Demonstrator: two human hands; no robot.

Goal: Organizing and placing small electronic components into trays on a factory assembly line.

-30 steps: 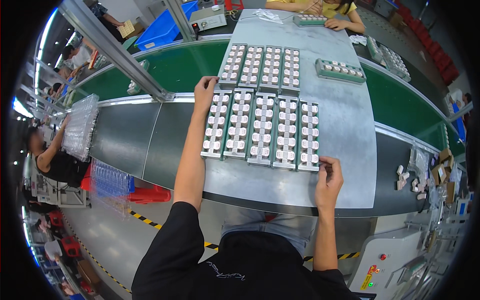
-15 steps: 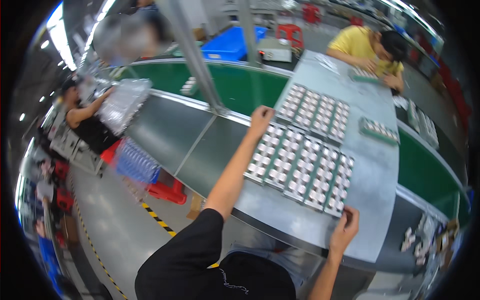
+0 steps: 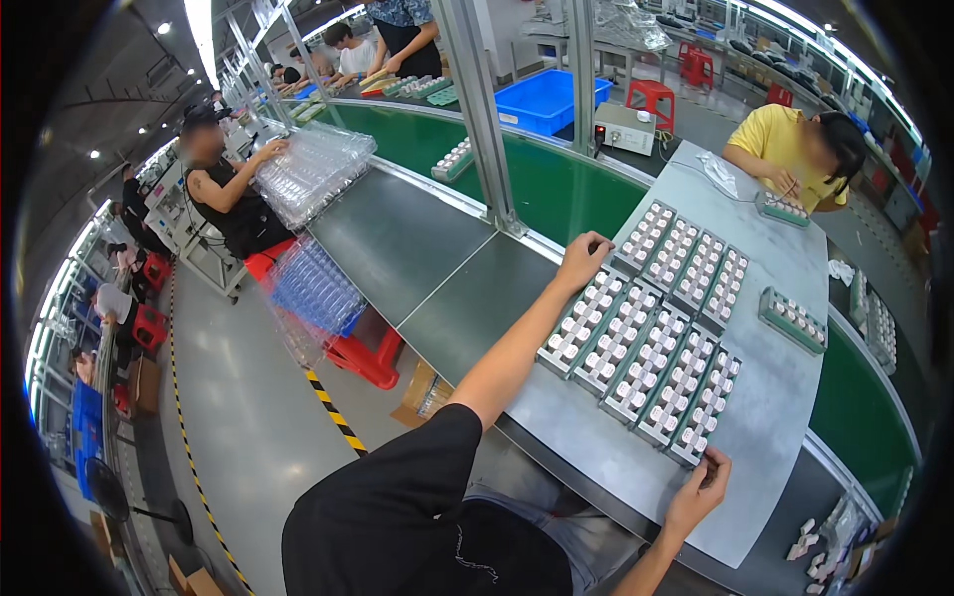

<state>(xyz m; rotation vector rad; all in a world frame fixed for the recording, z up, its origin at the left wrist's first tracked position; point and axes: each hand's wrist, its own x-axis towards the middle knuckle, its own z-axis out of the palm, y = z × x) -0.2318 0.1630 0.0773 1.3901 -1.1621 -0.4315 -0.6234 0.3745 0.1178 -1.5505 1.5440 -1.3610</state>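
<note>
Several long green trays (image 3: 624, 338) stand side by side on the grey metal tabletop, filled with rows of round white-topped parts. A second group of trays (image 3: 686, 260) sits just beyond them. My left hand (image 3: 584, 260) is at the far left corner of the near group, by the gap between the groups, with its fingers curled in. At the near right corner my right hand (image 3: 699, 494) has its thumb and bent fingers against the end of the rightmost tray. What lies inside either hand's fingers is hidden.
A single filled tray (image 3: 793, 320) lies to the right. Across the table a person in yellow (image 3: 785, 149) works on another tray. Green conveyor belts (image 3: 556, 189) run behind, past a metal post (image 3: 477, 109). At left, someone in black handles clear plastic trays (image 3: 313, 174).
The whole view has swung, so the table and trays appear farther right and lower. Both hands stay at the same corners of the near tray group.
</note>
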